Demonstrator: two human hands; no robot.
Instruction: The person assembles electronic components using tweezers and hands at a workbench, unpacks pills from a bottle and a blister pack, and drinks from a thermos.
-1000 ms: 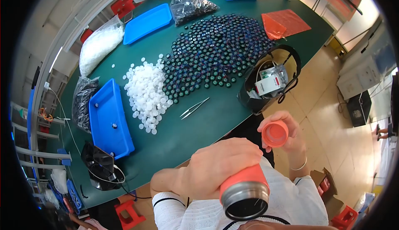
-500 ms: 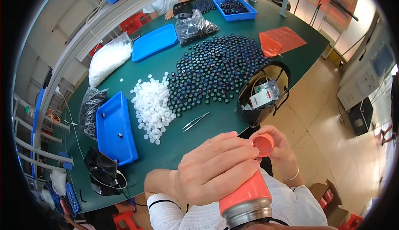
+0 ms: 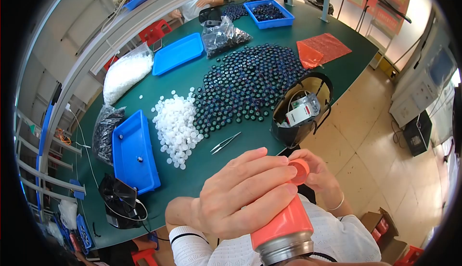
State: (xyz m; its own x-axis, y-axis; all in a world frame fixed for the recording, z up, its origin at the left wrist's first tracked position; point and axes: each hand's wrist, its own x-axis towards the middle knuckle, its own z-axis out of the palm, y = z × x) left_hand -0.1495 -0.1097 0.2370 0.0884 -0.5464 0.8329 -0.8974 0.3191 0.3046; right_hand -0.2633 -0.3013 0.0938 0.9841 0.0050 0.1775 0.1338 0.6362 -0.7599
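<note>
My left hand (image 3: 245, 194) is wrapped round a coral bottle (image 3: 284, 225), which is tilted with its steel neck toward me at the bottom of the view. The bottle's mouth is out of sight. Close to its fingertips, my right hand (image 3: 320, 174) grips the coral cap (image 3: 299, 171) by its rim. On the green table (image 3: 192, 184) beyond lie metal tweezers (image 3: 225, 143), a heap of white discs (image 3: 175, 126) and a wide spread of small dark round parts (image 3: 245, 83).
A black bag (image 3: 293, 133) stands at the table's right edge. Blue trays (image 3: 136, 153), a white-filled bag (image 3: 126, 71), dark-filled plastic bags (image 3: 224, 37), a red sheet (image 3: 327, 49) and a black device (image 3: 118, 201) lie around. Another person's hand (image 3: 204, 2) shows at the far side.
The bottle has tipped, its mouth turning out of view toward me. My right hand with the cap has moved left, close to my left fingertips. The far person's hands have shifted.
</note>
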